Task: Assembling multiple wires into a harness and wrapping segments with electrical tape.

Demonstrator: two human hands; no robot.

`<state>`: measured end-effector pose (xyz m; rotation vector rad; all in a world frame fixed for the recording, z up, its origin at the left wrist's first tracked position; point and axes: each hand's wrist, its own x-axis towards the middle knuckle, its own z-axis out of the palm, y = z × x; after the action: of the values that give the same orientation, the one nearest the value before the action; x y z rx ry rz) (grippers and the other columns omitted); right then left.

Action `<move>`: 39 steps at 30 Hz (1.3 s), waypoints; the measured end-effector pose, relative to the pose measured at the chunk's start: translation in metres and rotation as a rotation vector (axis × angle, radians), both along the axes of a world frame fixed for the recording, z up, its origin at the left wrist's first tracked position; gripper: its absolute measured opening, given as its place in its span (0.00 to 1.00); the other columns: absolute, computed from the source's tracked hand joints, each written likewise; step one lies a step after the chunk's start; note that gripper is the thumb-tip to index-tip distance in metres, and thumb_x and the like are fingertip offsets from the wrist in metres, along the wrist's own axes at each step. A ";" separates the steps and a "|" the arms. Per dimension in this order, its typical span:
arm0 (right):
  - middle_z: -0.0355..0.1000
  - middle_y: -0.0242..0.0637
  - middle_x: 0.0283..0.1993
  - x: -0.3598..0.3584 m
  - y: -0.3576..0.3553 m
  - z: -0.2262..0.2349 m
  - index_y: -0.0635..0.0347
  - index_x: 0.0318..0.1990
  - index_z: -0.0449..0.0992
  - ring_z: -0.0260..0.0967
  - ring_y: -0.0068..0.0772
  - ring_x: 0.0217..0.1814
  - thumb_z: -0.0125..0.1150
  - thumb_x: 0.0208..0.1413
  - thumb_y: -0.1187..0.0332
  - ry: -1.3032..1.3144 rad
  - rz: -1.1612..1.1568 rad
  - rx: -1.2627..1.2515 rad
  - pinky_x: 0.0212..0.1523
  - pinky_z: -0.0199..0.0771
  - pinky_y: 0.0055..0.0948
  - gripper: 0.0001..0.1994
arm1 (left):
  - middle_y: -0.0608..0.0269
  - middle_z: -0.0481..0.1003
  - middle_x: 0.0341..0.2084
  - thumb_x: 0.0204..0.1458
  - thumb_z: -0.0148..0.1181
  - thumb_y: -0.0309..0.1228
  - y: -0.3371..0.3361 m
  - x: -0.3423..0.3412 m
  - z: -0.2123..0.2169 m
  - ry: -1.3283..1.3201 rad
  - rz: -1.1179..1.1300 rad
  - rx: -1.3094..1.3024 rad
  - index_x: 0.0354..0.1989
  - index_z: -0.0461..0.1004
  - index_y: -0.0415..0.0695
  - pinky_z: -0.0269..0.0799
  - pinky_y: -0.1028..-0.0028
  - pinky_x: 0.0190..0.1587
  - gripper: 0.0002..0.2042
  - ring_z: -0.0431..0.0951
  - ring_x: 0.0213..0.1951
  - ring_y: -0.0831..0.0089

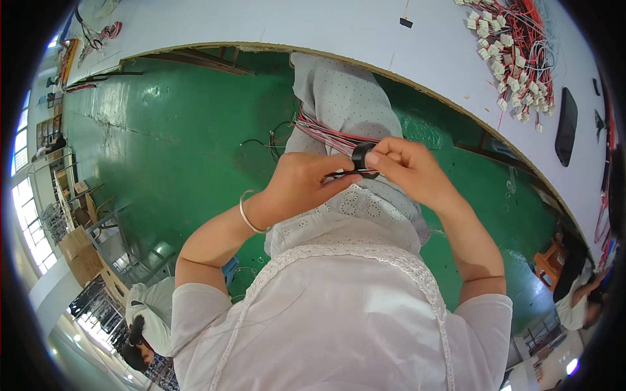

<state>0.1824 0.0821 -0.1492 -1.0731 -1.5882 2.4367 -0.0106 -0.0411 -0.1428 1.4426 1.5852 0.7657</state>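
Note:
Over my lap both hands meet in front of me. My left hand (297,181) is closed, thumb and fingers pinching thin dark and light wires. My right hand (414,171) grips a small roll of black tape (360,155), its fingers against the roll's right side. The roll touches the wires beside my left fingertips. Across my thighs lies a bundle of red, white and black wires (331,135), running up to the hands. Where tape and wires meet is partly hidden by my fingers.
The white tabletop (326,25) curves ahead. On its right lie a heap of red wires with white connectors (512,65) and a black phone-like slab (566,127). Loose dark wires (270,142) hang left of my lap. Other people sit at the lower left and right edges.

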 end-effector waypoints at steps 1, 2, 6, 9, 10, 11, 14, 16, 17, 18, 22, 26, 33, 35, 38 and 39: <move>0.66 0.22 0.23 -0.003 -0.001 -0.003 0.64 0.37 0.79 0.58 0.12 0.26 0.60 0.61 0.67 -0.073 0.048 0.094 0.27 0.55 0.19 0.09 | 0.68 0.67 0.15 0.48 0.71 0.30 0.001 0.002 -0.003 0.177 -0.035 0.212 0.29 0.77 0.43 0.58 0.75 0.19 0.07 0.63 0.16 0.78; 0.66 0.20 0.21 -0.005 -0.003 -0.006 0.64 0.37 0.79 0.56 0.09 0.24 0.60 0.61 0.65 -0.146 0.095 0.188 0.25 0.54 0.18 0.10 | 0.67 0.68 0.15 0.46 0.71 0.30 0.003 0.003 -0.005 0.352 -0.070 0.426 0.29 0.78 0.44 0.60 0.74 0.18 0.07 0.66 0.17 0.75; 0.62 0.18 0.19 -0.010 -0.005 -0.018 0.64 0.40 0.79 0.52 0.09 0.22 0.63 0.59 0.64 0.043 -0.145 -0.036 0.23 0.49 0.19 0.11 | 0.68 0.68 0.15 0.45 0.71 0.28 0.003 0.005 -0.002 0.647 -0.170 0.525 0.29 0.79 0.44 0.62 0.71 0.19 0.06 0.68 0.18 0.68; 0.57 0.20 0.19 -0.002 0.000 -0.007 0.64 0.41 0.78 0.48 0.12 0.21 0.58 0.61 0.66 0.063 -0.205 -0.406 0.23 0.47 0.18 0.10 | 0.70 0.65 0.14 0.52 0.66 0.30 -0.003 0.001 -0.010 0.484 -0.074 0.480 0.29 0.78 0.44 0.61 0.73 0.19 0.05 0.66 0.17 0.74; 0.57 0.20 0.20 0.002 0.000 -0.008 0.64 0.39 0.78 0.48 0.13 0.21 0.58 0.61 0.64 0.205 -0.239 -0.584 0.23 0.46 0.18 0.11 | 0.72 0.64 0.14 0.56 0.63 0.32 -0.006 0.002 -0.010 0.029 0.045 0.176 0.31 0.78 0.43 0.60 0.74 0.20 0.06 0.64 0.17 0.78; 0.56 0.21 0.21 0.006 0.001 -0.010 0.65 0.37 0.77 0.47 0.14 0.22 0.57 0.61 0.63 0.348 -0.270 -0.762 0.23 0.45 0.19 0.12 | 0.75 0.63 0.14 0.60 0.59 0.34 -0.008 0.001 -0.010 -0.422 0.161 -0.134 0.33 0.77 0.42 0.58 0.76 0.21 0.08 0.62 0.18 0.82; 0.59 0.22 0.24 0.016 0.003 -0.014 0.63 0.33 0.75 0.51 0.13 0.26 0.56 0.60 0.63 0.454 -0.080 -0.542 0.26 0.48 0.17 0.11 | 0.77 0.65 0.17 0.65 0.52 0.36 -0.006 -0.023 -0.011 -1.146 0.030 -0.663 0.38 0.76 0.40 0.58 0.80 0.25 0.12 0.61 0.22 0.86; 0.60 0.22 0.23 0.015 0.000 -0.005 0.63 0.33 0.75 0.55 0.14 0.26 0.58 0.59 0.66 0.375 -0.065 -0.311 0.29 0.55 0.17 0.09 | 0.77 0.65 0.18 0.66 0.51 0.34 -0.005 -0.017 0.002 -0.968 0.046 -0.632 0.40 0.75 0.39 0.58 0.80 0.26 0.11 0.62 0.23 0.85; 0.61 0.21 0.22 0.015 -0.001 0.000 0.63 0.34 0.75 0.58 0.14 0.26 0.60 0.58 0.69 0.289 -0.049 -0.083 0.31 0.61 0.18 0.06 | 0.77 0.65 0.19 0.66 0.50 0.33 -0.002 -0.014 0.008 -0.796 0.062 -0.598 0.41 0.75 0.38 0.58 0.81 0.26 0.11 0.62 0.23 0.85; 0.61 0.21 0.22 0.016 -0.001 0.001 0.63 0.34 0.75 0.58 0.14 0.26 0.60 0.58 0.69 0.289 -0.053 -0.080 0.31 0.61 0.18 0.06 | 0.77 0.65 0.19 0.66 0.50 0.33 -0.001 -0.011 0.008 -0.795 0.058 -0.598 0.41 0.75 0.38 0.58 0.81 0.26 0.11 0.62 0.23 0.85; 0.65 0.23 0.30 0.016 0.002 0.009 0.60 0.31 0.71 0.58 0.12 0.32 0.63 0.56 0.70 0.223 0.098 0.219 0.31 0.55 0.17 0.07 | 0.66 0.68 0.21 0.60 0.55 0.26 0.012 -0.009 0.001 -0.079 -0.168 0.076 0.40 0.73 0.39 0.63 0.74 0.25 0.05 0.68 0.22 0.71; 0.65 0.23 0.27 0.013 0.001 0.008 0.59 0.34 0.70 0.58 0.12 0.29 0.61 0.60 0.69 0.078 -0.036 0.363 0.28 0.55 0.19 0.07 | 0.54 0.71 0.26 0.53 0.59 0.24 0.011 0.012 0.013 0.390 -0.132 0.205 0.35 0.71 0.41 0.68 0.63 0.26 0.04 0.73 0.26 0.56; 0.61 0.24 0.18 0.011 0.005 0.009 0.63 0.26 0.72 0.54 0.12 0.22 0.57 0.63 0.64 -0.217 0.097 0.450 0.23 0.52 0.21 0.15 | 0.58 0.69 0.22 0.50 0.64 0.26 0.015 0.012 0.011 0.290 -0.151 0.350 0.31 0.70 0.42 0.67 0.65 0.24 0.07 0.71 0.23 0.60; 0.65 0.25 0.20 0.006 0.000 -0.002 0.63 0.27 0.79 0.55 0.20 0.19 0.62 0.60 0.61 -0.223 0.072 0.431 0.22 0.55 0.26 0.15 | 0.60 0.69 0.21 0.48 0.67 0.27 0.016 0.011 0.005 0.431 -0.175 0.424 0.31 0.70 0.42 0.67 0.66 0.23 0.09 0.72 0.23 0.63; 0.58 0.18 0.17 -0.009 -0.013 -0.023 0.64 0.29 0.79 0.50 0.12 0.18 0.64 0.59 0.62 -0.027 -0.256 0.009 0.19 0.46 0.23 0.13 | 0.63 0.68 0.24 0.49 0.65 0.30 0.011 0.012 -0.005 0.588 -0.225 0.471 0.28 0.69 0.44 0.67 0.68 0.25 0.09 0.72 0.25 0.65; 0.58 0.18 0.17 -0.006 -0.010 -0.023 0.64 0.29 0.79 0.50 0.12 0.18 0.64 0.59 0.62 -0.027 -0.260 0.008 0.19 0.46 0.23 0.13 | 0.63 0.68 0.24 0.49 0.65 0.30 0.009 0.012 -0.007 0.587 -0.230 0.471 0.28 0.69 0.44 0.67 0.68 0.25 0.09 0.72 0.25 0.65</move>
<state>0.1760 0.0717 -0.1719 -1.2301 -1.3652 2.2530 0.0017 -0.0323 -0.1500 2.3113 1.6750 0.6344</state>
